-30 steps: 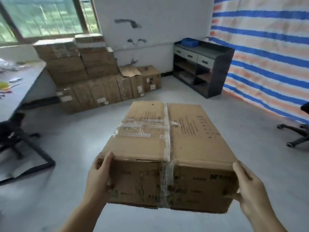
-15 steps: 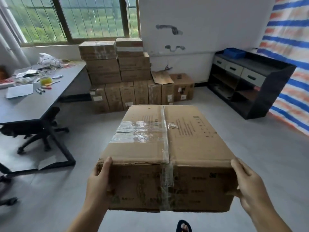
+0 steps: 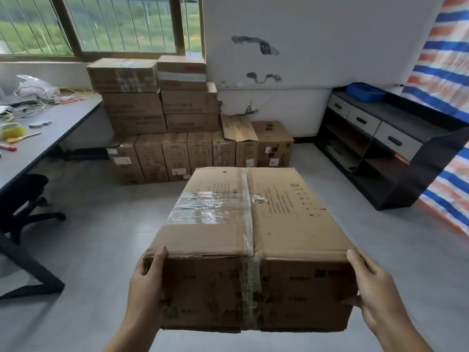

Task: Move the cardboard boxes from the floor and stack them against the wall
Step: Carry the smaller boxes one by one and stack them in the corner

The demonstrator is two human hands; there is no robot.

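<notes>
Carry: You clamped the taped brown cardboard box [image 3: 250, 240], left hand [image 3: 146, 283] and right hand [image 3: 373, 295] curled around its near corners.
Change: The stacked brown cartons [image 3: 162, 118] by the white wall [image 3: 317, 34] loomed nearer; placement remained.

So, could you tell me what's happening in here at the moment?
A person is carrying a taped cardboard box with both hands, the left hand and right hand gripping its near corners. It is off the floor, facing the stack of boxes against the wall under the window, not yet placed there.
</notes>
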